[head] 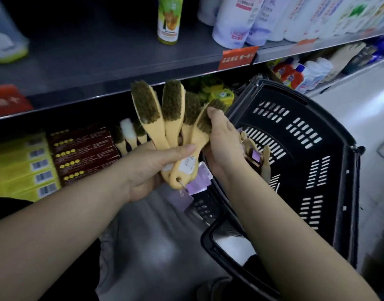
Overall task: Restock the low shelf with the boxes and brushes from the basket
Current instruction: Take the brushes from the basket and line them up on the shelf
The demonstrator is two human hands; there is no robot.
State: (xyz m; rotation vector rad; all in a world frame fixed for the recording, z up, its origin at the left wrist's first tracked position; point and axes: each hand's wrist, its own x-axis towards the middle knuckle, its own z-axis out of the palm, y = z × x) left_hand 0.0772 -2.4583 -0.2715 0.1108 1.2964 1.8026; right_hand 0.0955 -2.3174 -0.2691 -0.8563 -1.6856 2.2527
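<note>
My left hand (152, 168) gripped a fan of brushes (171, 118) by their pale yellow handles, olive bristles upward, purple tags (197, 183) dangling. My right hand (223, 144) pinched the rightmost head. Just right stood a black slotted basket (306, 148). Farther left lay stacked yellow boxes (23, 170) and dark red boxes (84, 153), their print unreadable.
</note>
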